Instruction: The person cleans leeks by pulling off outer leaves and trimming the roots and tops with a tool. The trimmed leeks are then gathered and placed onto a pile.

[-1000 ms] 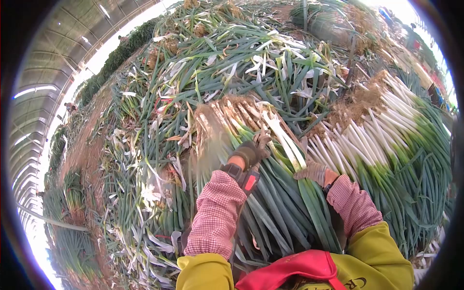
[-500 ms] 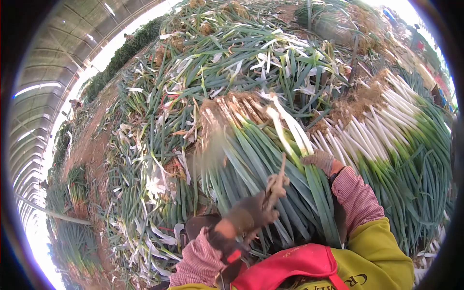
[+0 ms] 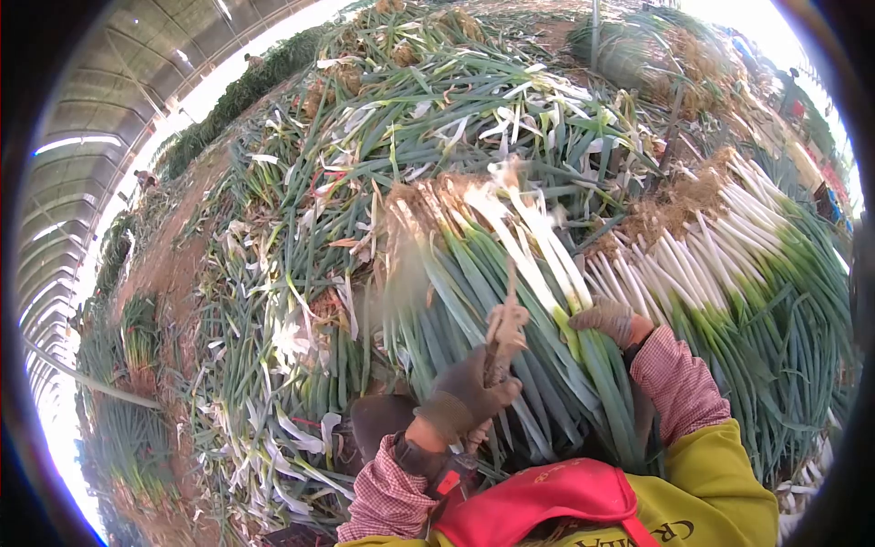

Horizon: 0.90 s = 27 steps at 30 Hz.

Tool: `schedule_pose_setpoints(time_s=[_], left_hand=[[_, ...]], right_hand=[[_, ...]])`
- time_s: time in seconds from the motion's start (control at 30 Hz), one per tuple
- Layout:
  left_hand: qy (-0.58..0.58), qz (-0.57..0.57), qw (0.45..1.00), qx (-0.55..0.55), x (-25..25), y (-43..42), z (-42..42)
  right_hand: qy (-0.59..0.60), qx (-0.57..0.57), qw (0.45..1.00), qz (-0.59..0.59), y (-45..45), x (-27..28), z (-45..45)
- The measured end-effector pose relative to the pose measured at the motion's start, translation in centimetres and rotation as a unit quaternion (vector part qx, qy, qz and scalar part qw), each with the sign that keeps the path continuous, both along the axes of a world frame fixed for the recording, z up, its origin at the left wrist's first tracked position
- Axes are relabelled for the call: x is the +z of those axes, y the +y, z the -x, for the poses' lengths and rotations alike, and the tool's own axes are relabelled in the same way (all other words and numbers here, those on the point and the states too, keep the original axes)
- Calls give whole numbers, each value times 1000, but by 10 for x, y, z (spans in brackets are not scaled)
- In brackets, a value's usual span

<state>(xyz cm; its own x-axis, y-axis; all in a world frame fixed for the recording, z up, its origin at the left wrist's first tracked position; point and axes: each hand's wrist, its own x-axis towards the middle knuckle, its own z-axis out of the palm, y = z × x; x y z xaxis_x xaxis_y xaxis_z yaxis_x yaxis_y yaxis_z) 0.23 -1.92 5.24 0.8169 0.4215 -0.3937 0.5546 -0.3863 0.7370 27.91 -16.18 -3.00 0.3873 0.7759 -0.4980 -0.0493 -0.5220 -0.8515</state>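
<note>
My left hand (image 3: 465, 394), in a dark glove, is closed around a brown, dirt-coated, stick-like piece (image 3: 504, 333) that points up; what it is exactly I cannot tell. Under and beyond it lies a bundle of green onions (image 3: 483, 273) with soiled roots at the far end and dark green leaves toward me. My right hand (image 3: 606, 321), gloved too, has its fingers wrapped round green onions with pale stalks (image 3: 547, 246) at the bundle's right side. Their root ends are blurred.
Cleaned green onions (image 3: 720, 273) lie in a dense row at the right, roots pointing away. A heap of loose leaves and peelings (image 3: 474, 100) spreads behind and left. A thin post (image 3: 595, 36) stands at the back. Smaller bunches (image 3: 139, 342) lie at the far left.
My left hand has pulled back from the stalks toward my body, holding the brown piece upright. My right hand has stayed at the pale stalks, shifting slightly right.
</note>
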Motion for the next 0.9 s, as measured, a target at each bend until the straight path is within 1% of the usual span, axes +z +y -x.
schedule_pose_setpoints(time_s=[0.03,0.07,0.1,0.13,0.17,0.2,0.23,0.33,0.37,0.43,0.5,0.53,0.57,0.6,0.67,0.7,0.73,0.77,0.83,0.87,0.9], left_hand=[[-9,17,999,30,-8,5,2],[1,-1,1000,31,-21,13,1],[10,-20,999,35,-36,24,-3],[19,-39,998,39,-35,31,-9],[62,-52,996,36,-30,35,-17],[34,-79,996,29,-50,45,-22],[7,-105,994,20,-87,61,-30],[8,-129,989,67,-94,78,-42],[28,-141,986,86,-97,82,-42],[44,-141,985,84,-96,82,-37],[38,-123,991,43,-91,77,-26],[39,-99,993,58,-83,77,-21],[37,-75,994,72,-73,78,-17],[33,-50,994,86,-65,77,-16],[39,-58,994,85,-70,80,-15],[42,-65,994,82,-76,84,-15],[21,-109,993,33,-108,95,-15],[-1,-152,988,-18,-159,109,-16],[-52,-176,982,-48,-165,101,-8],[-79,-158,984,-27,-169,96,0],[-62,-134,989,-11,-146,85,5]], right_hand=[[-46,29,998,11,3,-21,-4],[-93,60,994,22,6,-31,-3],[-28,91,995,-11,7,-13,12],[-83,128,987,41,13,-8,18],[-138,162,973,93,17,-6,22],[-191,193,952,145,20,-2,27],[-192,189,951,152,21,7,34],[-228,174,944,162,21,13,42],[-231,168,945,156,21,11,42],[-235,160,948,146,18,7,43],[-223,183,943,167,22,9,44],[-219,195,940,175,24,11,45],[-254,180,936,166,23,-3,43],[-255,180,936,161,24,-5,42],[-258,182,937,151,24,-7,42],[-264,184,935,151,24,-10,42],[-268,184,933,152,24,-13,42],[-273,183,932,153,23,-15,41],[-247,154,954,74,16,-16,35],[-232,139,962,33,13,-17,34],[-234,117,964,51,7,-1,36]])
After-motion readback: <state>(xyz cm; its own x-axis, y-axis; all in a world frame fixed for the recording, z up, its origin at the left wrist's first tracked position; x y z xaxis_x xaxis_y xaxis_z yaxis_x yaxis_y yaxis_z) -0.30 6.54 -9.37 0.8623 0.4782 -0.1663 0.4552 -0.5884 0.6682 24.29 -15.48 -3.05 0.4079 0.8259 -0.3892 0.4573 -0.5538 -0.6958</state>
